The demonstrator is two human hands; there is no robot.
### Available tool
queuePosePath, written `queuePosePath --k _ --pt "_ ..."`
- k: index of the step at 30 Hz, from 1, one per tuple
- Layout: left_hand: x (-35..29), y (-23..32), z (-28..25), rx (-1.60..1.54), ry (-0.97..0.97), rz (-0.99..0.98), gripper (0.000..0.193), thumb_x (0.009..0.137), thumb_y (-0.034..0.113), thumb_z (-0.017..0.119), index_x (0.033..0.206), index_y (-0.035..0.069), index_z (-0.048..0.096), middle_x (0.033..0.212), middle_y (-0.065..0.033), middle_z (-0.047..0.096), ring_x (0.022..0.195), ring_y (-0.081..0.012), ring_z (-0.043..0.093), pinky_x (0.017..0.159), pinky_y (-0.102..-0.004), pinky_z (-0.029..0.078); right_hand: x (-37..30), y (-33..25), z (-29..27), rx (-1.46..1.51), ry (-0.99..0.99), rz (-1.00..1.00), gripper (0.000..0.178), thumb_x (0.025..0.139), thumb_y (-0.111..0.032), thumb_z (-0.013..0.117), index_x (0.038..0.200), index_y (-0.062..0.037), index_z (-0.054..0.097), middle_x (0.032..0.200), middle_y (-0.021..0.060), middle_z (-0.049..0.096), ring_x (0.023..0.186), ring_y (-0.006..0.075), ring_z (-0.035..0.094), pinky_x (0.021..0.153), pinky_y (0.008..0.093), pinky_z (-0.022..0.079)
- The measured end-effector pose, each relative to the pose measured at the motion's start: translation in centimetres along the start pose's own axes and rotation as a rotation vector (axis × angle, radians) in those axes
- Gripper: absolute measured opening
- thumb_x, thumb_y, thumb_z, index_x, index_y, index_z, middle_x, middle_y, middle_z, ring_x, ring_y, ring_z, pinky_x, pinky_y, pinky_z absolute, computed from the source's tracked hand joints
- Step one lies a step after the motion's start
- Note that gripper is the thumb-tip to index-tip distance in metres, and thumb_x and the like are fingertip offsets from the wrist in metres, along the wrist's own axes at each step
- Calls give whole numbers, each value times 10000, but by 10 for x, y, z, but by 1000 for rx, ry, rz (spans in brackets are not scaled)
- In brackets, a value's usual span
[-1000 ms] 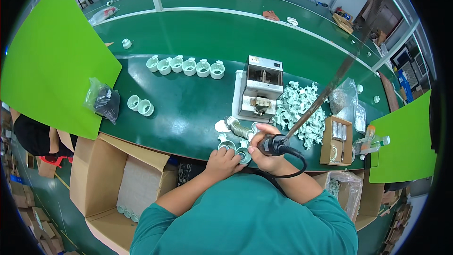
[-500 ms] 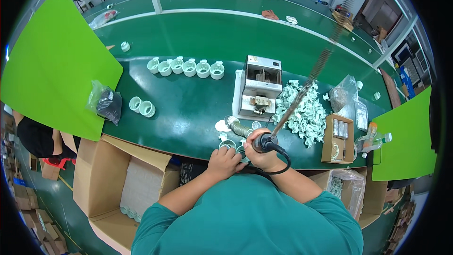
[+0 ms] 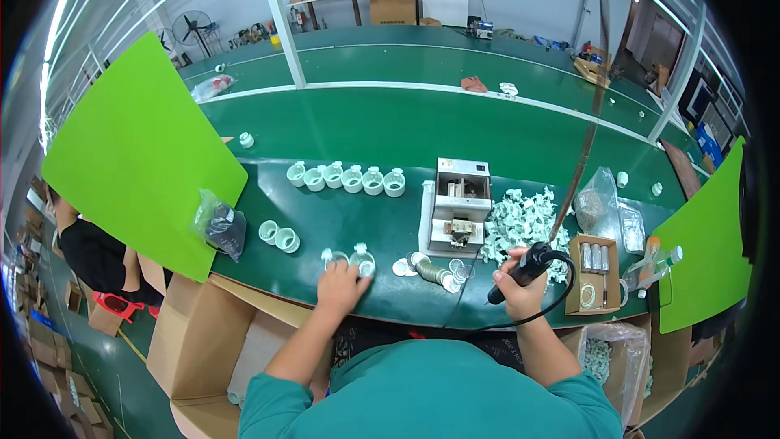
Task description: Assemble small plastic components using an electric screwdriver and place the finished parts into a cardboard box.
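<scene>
At the bench's front edge, my left hand (image 3: 340,286) has its fingers on two pale plastic cups, one left cup (image 3: 332,256) and one right cup (image 3: 363,260), each with a small tab on its rim. The fingers partly hide both cups. My right hand (image 3: 522,293) is wrapped round a black electric screwdriver (image 3: 532,264), held tilted away from the cups. A black cord loops from it, and a long coil spring (image 3: 587,138) runs up from its top. Between the hands lies a row of round discs (image 3: 431,270), clear and greyish.
Behind them stands a metal machine (image 3: 459,207), with a heap of pale green plastic parts (image 3: 524,223) to its right. Several cups (image 3: 352,180) line up farther back; two more cups (image 3: 286,239) stand left. A small carton (image 3: 597,293) is at right; a large carton (image 3: 191,333) sits below left.
My left hand has moved left with the two cups, away from my right hand. My right hand has drawn the screwdriver right and tilted it. The view has tipped upward.
</scene>
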State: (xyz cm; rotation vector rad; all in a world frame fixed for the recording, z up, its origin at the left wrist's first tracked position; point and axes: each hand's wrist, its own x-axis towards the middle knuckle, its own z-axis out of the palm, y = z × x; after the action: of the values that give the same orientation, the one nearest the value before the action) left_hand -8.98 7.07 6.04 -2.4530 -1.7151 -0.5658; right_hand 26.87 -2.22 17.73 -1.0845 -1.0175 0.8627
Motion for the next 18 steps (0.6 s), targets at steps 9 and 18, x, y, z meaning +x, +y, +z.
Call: queuePosePath --k 9,18 --pt "120 -64 16 56 -106 -62 405 921 476 684 1006 81 706 1052 -137 669 1057 -356 634 870 -499 544 -19 27 -12 -68 47 81 435 789 56 754 1170 -18 557 809 24 611 702 99 585 669 261 489" --pt "175 -97 -3 65 -327 -672 501 961 506 607 1148 61 741 1201 -209 723 1151 -378 680 947 -486 557 -22 28 -24 -121 116 53 434 798 65 773 1170 -23 567 798 1 601 650 51 535 615 228 440"
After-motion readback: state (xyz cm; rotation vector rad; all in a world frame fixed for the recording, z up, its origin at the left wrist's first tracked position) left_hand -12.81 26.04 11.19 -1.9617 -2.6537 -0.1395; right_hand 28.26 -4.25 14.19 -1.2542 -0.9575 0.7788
